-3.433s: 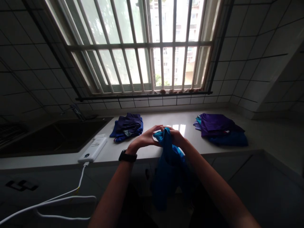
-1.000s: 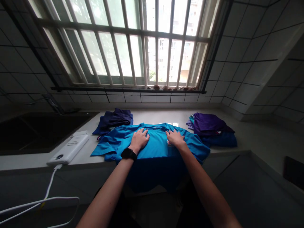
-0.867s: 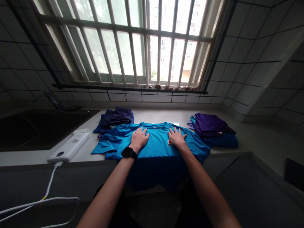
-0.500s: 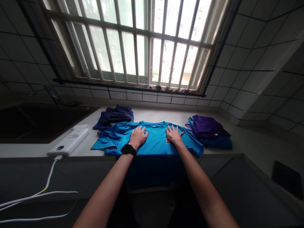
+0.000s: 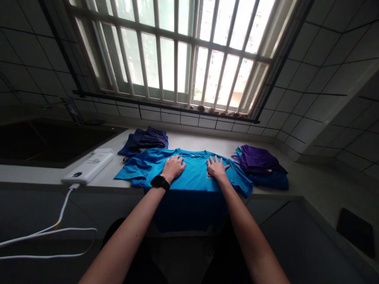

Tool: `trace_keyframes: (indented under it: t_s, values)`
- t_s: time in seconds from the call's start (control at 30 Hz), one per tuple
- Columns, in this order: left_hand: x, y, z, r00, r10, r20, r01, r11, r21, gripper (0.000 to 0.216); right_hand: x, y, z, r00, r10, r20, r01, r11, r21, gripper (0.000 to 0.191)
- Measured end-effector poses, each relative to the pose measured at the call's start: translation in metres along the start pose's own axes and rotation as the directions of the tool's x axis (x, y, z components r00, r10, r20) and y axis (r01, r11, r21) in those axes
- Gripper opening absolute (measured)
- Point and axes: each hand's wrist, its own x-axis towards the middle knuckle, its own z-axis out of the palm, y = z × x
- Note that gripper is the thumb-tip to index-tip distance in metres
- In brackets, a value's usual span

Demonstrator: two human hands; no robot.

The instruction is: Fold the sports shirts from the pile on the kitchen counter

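Observation:
A bright blue T-shirt (image 5: pixel 192 173) lies spread on the counter, collar toward the window, its lower part hanging over the front edge. My left hand (image 5: pixel 174 167), with a black watch (image 5: pixel 160 182) on the wrist, rests on the shirt's left chest area, fingers stretched out. On the right chest lies my right hand (image 5: pixel 217 167), flat with fingers spread, partly covering a small red and white print (image 5: pixel 209 174). Neither hand grips the cloth.
Folded dark blue clothes (image 5: pixel 145 140) sit behind the left sleeve. Purple and blue folded clothes (image 5: pixel 260 159) lie at right. A white power bank (image 5: pixel 89 165) with a cable (image 5: pixel 63 211) stands beside the dark sink (image 5: pixel 59 146). A dark flat object (image 5: pixel 356 232) lies far right.
The camera view has tilted slightly. Both hands stay flat at the same places on the T-shirt, which has not visibly shifted.

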Motion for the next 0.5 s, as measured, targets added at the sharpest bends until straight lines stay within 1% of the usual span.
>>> trace_keyframes:
  t_s: [0.03, 0.1, 0.17, 0.23, 0.3, 0.33, 0.37, 0.4, 0.43, 0.5]
  values:
    - [0.0, 0.0, 0.0, 1.0, -0.001, 0.001, 0.001, 1.0, 0.002, 0.047, 0.001, 0.0, -0.002, 1.0, -0.002, -0.009, 0.002, 1.0, 0.025, 0.061]
    - [0.0, 0.0, 0.0, 1.0, -0.003, 0.0, 0.003, 1.0, -0.001, 0.047, 0.002, 0.003, -0.009, 0.999, -0.023, -0.048, 0.029, 0.991, 0.13, 0.059]
    - [0.0, 0.0, 0.0, 1.0, -0.004, -0.004, 0.004, 1.0, -0.008, 0.047, -0.001, 0.013, -0.022, 0.991, -0.05, -0.123, 0.079, 0.966, 0.246, 0.056]
    - [0.0, 0.0, 0.001, 1.0, -0.004, -0.002, 0.004, 1.0, -0.015, 0.048, -0.011, 0.034, -0.035, 0.975, -0.058, -0.214, 0.123, 0.944, 0.307, 0.054]
    - [0.001, 0.0, 0.002, 1.0, -0.003, 0.004, 0.004, 1.0, -0.019, 0.048, -0.03, 0.065, -0.044, 0.95, -0.03, -0.309, 0.133, 0.94, 0.316, 0.054]
    - [0.002, 0.0, 0.002, 1.0, -0.004, 0.006, 0.004, 1.0, -0.022, 0.048, -0.041, 0.083, -0.046, 0.914, 0.006, -0.405, 0.142, 0.932, 0.334, 0.051]
    - [0.002, -0.001, 0.003, 1.0, -0.006, 0.007, 0.006, 1.0, -0.026, 0.047, -0.053, 0.102, -0.046, 0.876, 0.059, -0.48, 0.123, 0.933, 0.339, 0.047]
    - [0.003, -0.001, 0.003, 1.0, -0.006, 0.006, 0.006, 1.0, -0.031, 0.047, -0.065, 0.12, -0.044, 0.847, 0.117, -0.519, 0.074, 0.94, 0.333, 0.043]
    - [0.004, -0.001, 0.004, 1.0, -0.006, 0.004, 0.006, 0.999, -0.037, 0.047, -0.076, 0.137, -0.041, 0.828, 0.189, -0.527, -0.008, 0.945, 0.326, 0.039]
    - [0.005, -0.002, 0.005, 1.0, -0.004, 0.0, 0.004, 0.999, -0.049, 0.047, -0.092, 0.165, -0.034, 0.829, 0.304, -0.469, -0.176, 0.939, 0.296, 0.037]
